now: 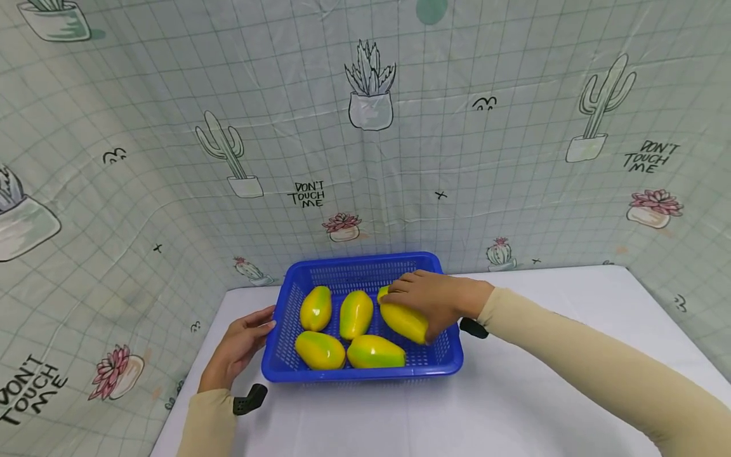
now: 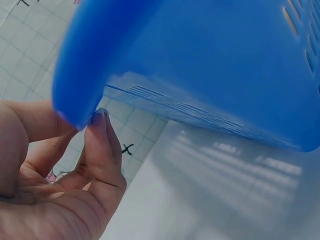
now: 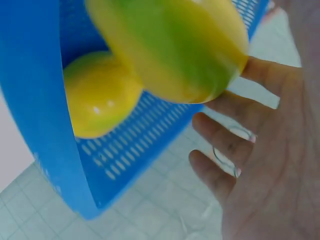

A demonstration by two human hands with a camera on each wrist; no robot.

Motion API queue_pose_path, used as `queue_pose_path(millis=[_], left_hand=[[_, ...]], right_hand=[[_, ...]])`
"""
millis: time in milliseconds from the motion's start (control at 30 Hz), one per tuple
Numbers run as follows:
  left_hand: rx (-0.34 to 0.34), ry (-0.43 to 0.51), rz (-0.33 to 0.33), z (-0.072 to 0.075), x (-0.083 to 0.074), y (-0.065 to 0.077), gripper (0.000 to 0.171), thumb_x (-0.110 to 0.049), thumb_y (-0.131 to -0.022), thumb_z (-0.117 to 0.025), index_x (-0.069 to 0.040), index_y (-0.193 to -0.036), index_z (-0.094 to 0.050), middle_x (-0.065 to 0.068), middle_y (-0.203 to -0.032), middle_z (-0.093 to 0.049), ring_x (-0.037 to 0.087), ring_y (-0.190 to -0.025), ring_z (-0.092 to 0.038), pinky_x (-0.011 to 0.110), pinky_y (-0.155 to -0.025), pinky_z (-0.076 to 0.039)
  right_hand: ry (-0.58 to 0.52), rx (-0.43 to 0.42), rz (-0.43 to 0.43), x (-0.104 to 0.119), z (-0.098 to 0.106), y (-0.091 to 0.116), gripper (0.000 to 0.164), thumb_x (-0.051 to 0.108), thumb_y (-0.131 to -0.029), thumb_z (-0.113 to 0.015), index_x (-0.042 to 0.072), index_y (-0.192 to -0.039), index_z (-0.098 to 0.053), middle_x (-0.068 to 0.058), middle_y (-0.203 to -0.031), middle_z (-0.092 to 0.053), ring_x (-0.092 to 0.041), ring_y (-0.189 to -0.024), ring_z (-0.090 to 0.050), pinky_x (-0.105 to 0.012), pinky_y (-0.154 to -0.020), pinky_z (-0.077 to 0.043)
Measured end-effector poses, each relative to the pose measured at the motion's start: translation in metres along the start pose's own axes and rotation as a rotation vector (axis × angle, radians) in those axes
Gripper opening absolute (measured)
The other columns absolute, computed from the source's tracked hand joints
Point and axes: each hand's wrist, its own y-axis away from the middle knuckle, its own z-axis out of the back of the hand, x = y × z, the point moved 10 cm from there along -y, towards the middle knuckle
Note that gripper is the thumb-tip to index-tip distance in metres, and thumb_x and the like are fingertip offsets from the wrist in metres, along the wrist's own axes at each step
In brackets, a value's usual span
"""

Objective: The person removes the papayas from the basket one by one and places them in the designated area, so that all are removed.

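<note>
A blue slotted plastic basket (image 1: 362, 373) holds several glossy yellow-green papayas, among them one at the front left (image 1: 320, 350) and one at the front middle (image 1: 374, 353). My left hand (image 1: 242, 343) pinches the basket's left rim, thumb and fingertips meeting right at its edge (image 2: 80, 75) in the left wrist view. On the basket's right side, my right hand (image 1: 436, 298) reaches over and grips a papaya (image 1: 404, 322), its fingers partly covering the fruit. Close up in the right wrist view, that papaya (image 3: 175, 50) lies against the fingers, and another papaya (image 3: 102, 95) shows inside the basket.
The basket stands on a white-covered table (image 1: 342, 419), near the back. A grid-patterned cloth (image 1: 422, 158) with cactus drawings rises behind the table and at both sides. A black wrist-camera mount (image 1: 250, 400) sits below the left hand.
</note>
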Motion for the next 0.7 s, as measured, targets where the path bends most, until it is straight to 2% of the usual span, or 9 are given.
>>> queue_pose_path(millis=[167, 367, 700], left_hand=[[0.006, 0.003, -0.001, -0.001, -0.001, 0.000, 0.054, -0.005, -0.108, -0.058, 0.002, -0.159, -0.043, 0.027, -0.160, -0.042, 0.008, -0.100, -0.066, 0.015, -0.087, -0.056], [0.012, 0.022, 0.006, -0.003, -0.001, -0.001, 0.054, -0.004, -0.108, -0.058, 0.002, -0.159, -0.042, 0.027, -0.160, -0.042, 0.008, -0.100, -0.066, 0.016, -0.087, -0.056], [0.020, 0.003, 0.006, 0.000, 0.002, -0.001, 0.057, -0.007, -0.108, -0.059, 0.002, -0.161, -0.040, 0.026, -0.160, -0.042, 0.006, -0.101, -0.066, 0.016, -0.088, -0.056]], right_hand=[[-0.046, -0.127, 0.043, -0.003, 0.022, 0.017, 0.095, 0.040, -0.075, -0.091, 0.015, -0.157, -0.048, -0.008, -0.151, -0.054, -0.033, -0.141, -0.048, -0.054, -0.122, -0.036], [-0.087, -0.228, 0.053, -0.012, 0.038, 0.041, 0.097, 0.038, -0.074, -0.094, 0.010, -0.155, -0.049, -0.009, -0.151, -0.053, -0.034, -0.140, -0.047, -0.056, -0.121, -0.037], [-0.148, -0.327, -0.008, -0.037, 0.041, 0.081, 0.102, 0.033, -0.071, -0.098, 0.008, -0.156, -0.047, -0.009, -0.152, -0.051, -0.035, -0.141, -0.047, -0.058, -0.119, -0.038]])
